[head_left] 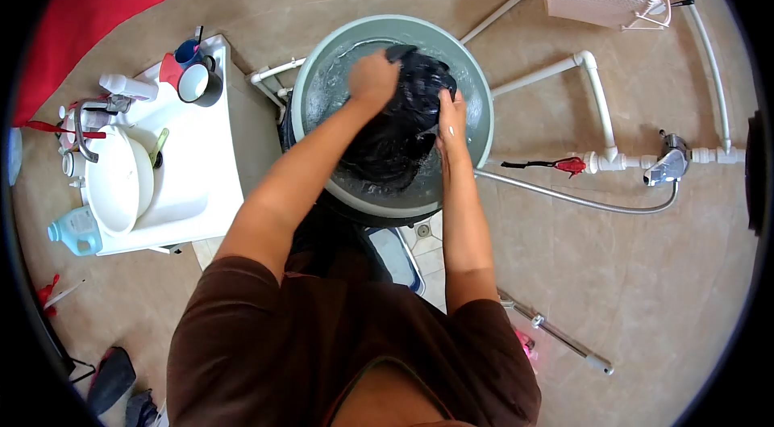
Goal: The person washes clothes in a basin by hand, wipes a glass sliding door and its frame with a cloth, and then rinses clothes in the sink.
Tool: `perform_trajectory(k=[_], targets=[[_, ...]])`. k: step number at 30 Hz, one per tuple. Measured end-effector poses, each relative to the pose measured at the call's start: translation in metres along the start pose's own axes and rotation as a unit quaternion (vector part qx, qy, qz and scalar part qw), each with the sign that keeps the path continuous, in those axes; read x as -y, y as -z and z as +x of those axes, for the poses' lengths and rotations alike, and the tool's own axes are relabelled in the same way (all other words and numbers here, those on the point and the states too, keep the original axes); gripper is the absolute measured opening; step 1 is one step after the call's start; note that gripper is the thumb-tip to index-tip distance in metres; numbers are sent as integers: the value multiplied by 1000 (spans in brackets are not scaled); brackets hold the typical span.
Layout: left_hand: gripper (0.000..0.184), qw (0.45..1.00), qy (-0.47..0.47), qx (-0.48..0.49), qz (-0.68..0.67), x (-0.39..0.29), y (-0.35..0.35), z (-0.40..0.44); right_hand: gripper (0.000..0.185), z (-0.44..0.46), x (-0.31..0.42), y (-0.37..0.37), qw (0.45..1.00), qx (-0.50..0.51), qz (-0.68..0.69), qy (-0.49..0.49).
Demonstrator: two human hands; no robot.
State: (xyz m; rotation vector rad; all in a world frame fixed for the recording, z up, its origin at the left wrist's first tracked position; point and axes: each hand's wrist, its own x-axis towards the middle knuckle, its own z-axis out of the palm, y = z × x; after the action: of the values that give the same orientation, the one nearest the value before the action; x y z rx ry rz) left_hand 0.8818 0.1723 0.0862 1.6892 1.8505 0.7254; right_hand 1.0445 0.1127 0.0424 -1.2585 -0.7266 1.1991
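Note:
A round grey-green tub stands in front of me, holding water with some suds. In it lies a bunched, wet black garment, partly under the water; its exact kind does not show. My left hand is closed on the upper left part of the cloth, near the tub's far side. On the right edge of the bundle, my right hand grips the fabric with the thumb upward, a spot of white foam on it. Some fingertips of both hands are hidden by the cloth.
To the left is a white sink with a white basin, mugs and bottles. A light blue jug stands at its corner. White pipes and a tap with a hose run along the right wall.

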Motion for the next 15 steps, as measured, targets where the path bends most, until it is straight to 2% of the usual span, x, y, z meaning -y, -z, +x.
perform_trajectory(k=[1,3,4,6,7,10,11,14,15], targets=[[36,999,-14,-28,27,18,-1,3,39,1,6,4,995,17,-95,22],[53,997,-57,3,44,38,4,0,44,1,16,8,957,44,-280,61],[63,996,-69,28,48,36,9,-7,46,4,7,9,917,3,-392,76],[72,970,-181,57,154,36,4,-28,51,15,-19,6,794,-73,-594,105],[77,947,-234,71,207,38,1,-34,57,17,-18,3,767,-36,-637,66],[81,923,-213,139,289,55,-24,-36,52,18,-30,-9,665,-13,-746,44],[80,929,-192,150,280,57,-30,-31,47,30,-51,-6,655,-39,-752,70],[78,948,-34,240,205,53,-45,-6,47,41,-73,-4,616,-34,-787,20],[73,972,14,193,132,55,-47,-2,49,44,-73,-5,763,-58,-644,-2]])
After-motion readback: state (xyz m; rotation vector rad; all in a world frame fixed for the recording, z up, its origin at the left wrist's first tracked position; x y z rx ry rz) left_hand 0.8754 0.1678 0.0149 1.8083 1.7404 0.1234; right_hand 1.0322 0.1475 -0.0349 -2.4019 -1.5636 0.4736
